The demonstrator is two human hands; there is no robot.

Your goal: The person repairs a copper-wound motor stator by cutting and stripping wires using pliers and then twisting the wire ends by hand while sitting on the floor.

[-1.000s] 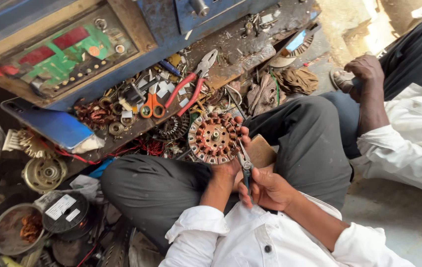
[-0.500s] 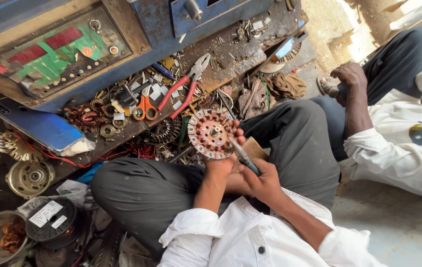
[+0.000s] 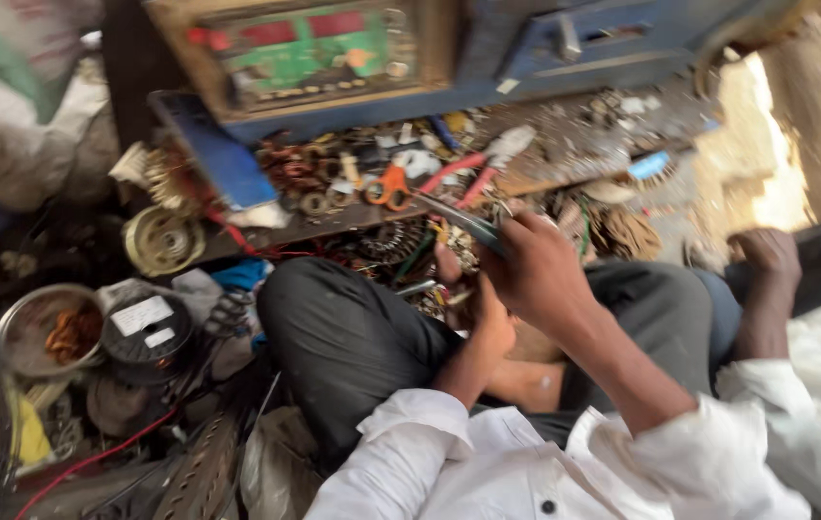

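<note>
Since half a second ago the round motor winding plate has dropped out of sight behind the hands, and the right hand (image 3: 536, 270) has risen toward the cluttered surface (image 3: 564, 164). Its fingers are curled and pressed around a pair of dark pliers (image 3: 473, 223), whose tip points up and left over the red-handled pliers (image 3: 459, 173) and the orange scissors (image 3: 389, 183) lying there. The left hand (image 3: 487, 323) sits just below, low over the lap; whether its fingers pinch anything cannot be told through the blur. Both wrists come out of white sleeves (image 3: 449, 443) above dark trousers (image 3: 353, 337). At the far right another person's hand (image 3: 767, 255) rests apart. To the left lie a labelled black spool (image 3: 146, 332) and a metal bowl (image 3: 16, 323).
</note>
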